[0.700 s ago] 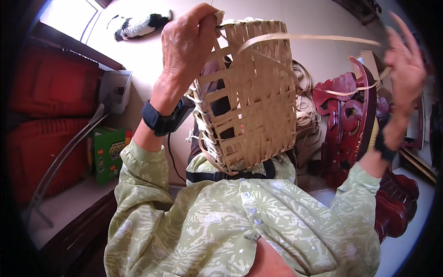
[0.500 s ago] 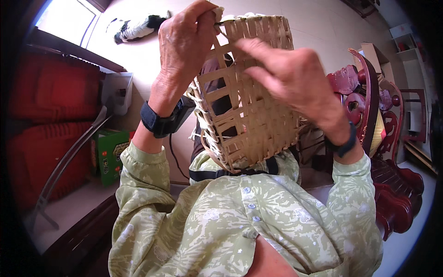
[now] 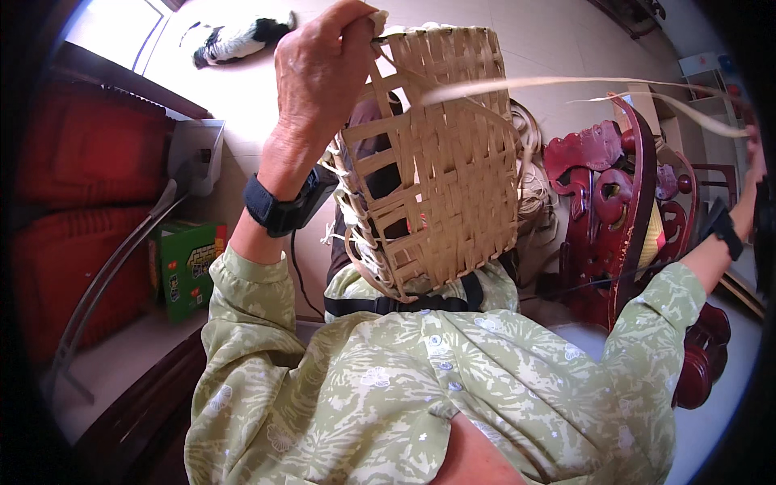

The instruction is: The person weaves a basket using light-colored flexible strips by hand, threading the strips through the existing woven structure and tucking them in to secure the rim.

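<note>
While the left hand (image 3: 323, 77) pinches the upper left corner of the woven basket (image 3: 461, 162) at the person's lap, a pale strip (image 3: 517, 83) stretches from the basket toward the right hand (image 3: 756, 162), well out to its right; I cannot tell whether those fingers pinch it. Carved red furniture (image 3: 610, 194) stands right of the basket, a green box (image 3: 187, 271) left.

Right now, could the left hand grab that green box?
Probably not without letting go: the left hand holds the woven basket by its upper-left corner, while the green box sits off to the left.
</note>
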Tool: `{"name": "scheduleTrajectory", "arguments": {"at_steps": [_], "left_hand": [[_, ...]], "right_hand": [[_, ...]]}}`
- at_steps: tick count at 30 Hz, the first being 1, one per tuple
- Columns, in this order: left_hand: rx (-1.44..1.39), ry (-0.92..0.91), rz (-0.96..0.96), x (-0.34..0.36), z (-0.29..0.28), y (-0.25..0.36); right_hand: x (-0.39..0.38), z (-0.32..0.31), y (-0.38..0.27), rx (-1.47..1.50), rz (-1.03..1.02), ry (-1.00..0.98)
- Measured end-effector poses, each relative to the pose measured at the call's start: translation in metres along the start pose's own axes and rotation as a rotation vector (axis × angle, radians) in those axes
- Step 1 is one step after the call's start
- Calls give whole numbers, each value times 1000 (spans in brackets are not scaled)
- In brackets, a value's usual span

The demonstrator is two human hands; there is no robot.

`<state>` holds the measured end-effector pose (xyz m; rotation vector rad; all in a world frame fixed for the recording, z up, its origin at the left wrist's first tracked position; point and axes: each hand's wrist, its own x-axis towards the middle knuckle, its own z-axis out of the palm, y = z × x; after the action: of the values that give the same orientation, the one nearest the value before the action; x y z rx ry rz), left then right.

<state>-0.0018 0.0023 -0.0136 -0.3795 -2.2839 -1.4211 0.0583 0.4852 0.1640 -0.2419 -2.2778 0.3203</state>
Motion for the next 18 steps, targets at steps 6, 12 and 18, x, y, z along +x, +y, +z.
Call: {"name": "scheduleTrajectory", "arguments": {"at_steps": [6, 12, 18], "left_hand": [[66, 23, 44, 1, 4, -5], [101, -9, 14, 1, -2, 10], [80, 11, 78, -2, -7, -1]], "right_hand": [[-126, 91, -167, 586, -321, -538], [-182, 146, -218, 45, -769, -571], [-72, 73, -62, -86, -790, -18]]}}
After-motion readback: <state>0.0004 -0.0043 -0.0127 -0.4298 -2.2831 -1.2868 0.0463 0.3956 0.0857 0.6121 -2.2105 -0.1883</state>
